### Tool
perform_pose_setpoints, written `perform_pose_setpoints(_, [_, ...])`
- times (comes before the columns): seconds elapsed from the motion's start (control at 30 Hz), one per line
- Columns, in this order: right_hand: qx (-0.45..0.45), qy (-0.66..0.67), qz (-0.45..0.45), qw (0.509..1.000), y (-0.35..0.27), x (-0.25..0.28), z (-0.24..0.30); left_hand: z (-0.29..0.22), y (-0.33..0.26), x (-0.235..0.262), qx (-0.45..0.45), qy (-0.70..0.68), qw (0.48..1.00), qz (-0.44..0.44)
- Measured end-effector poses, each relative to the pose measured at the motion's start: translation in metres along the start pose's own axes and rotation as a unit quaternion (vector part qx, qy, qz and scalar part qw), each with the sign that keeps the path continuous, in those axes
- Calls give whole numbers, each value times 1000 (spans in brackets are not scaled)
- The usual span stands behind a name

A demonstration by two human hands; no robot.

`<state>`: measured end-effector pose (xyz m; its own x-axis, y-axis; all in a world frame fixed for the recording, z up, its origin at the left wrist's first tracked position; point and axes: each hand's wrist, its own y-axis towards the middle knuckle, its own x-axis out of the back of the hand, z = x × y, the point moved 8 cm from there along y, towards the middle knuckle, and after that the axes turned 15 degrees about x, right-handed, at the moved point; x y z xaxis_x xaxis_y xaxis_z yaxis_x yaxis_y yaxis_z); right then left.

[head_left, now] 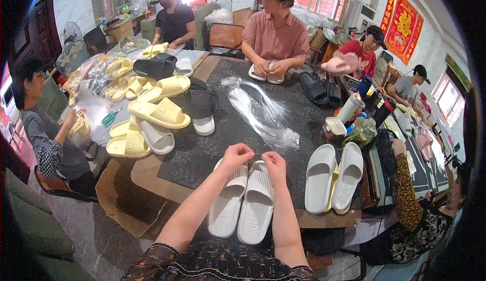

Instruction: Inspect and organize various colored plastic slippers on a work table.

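A pair of light grey slide sandals [249,205] stands side by side at the table's near edge, toes away from me. Above their toe ends my left hand [237,157] and my right hand [274,165] are closed in pinches, close together. A thin strand [257,154] appears to run between my fingertips; its ends are hidden in the fingers. Beyond my hands lies a loose bundle of clear, shiny plastic strands [260,114] on the dark patterned table cover [202,152]. Neither hand is gripping the sandals; my wrists are over their straps.
More grey slides [320,180] stand at the right, with yellow ones under them. Yellow, grey and black slides [159,113] are piled at the left. Bottles [349,106] crowd the right edge. Co-workers sit around; one across holds white slides [268,73]. Teal-handled scissors [109,118] lie at left.
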<state>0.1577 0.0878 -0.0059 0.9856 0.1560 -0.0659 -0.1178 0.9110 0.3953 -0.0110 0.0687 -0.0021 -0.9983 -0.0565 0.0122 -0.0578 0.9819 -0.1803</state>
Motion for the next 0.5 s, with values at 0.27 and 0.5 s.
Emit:
perform_pose_setpoints(0.27, [10,-5,17,1000,0,0,-5,-2,-1,-3,-7,19,1000,3])
perform_pose_setpoints(0.5, [-7,-12,46,999,-1,-6,-5,-8,-7,-8,-16,48,999,3])
